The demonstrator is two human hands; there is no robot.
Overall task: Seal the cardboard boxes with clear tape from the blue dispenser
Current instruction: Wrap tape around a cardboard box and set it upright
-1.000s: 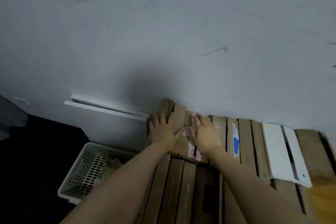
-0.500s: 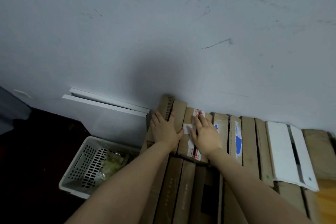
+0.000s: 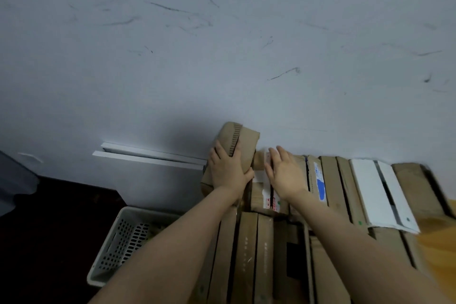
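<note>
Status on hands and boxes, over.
Left hand grips end box. Right hand open over labelled box. Blue dispenser not in view.

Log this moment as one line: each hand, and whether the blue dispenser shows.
left hand: grips end cardboard box | right hand: open over red-labelled box | blue dispenser: not in view | white basket: lower left

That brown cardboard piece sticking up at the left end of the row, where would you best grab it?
Probably its raised far part, from the left. The cardboard piece stands above its neighbours with its left flank free; its right side meets the taped box. The left hand grips it there; the right hand is open.
</note>
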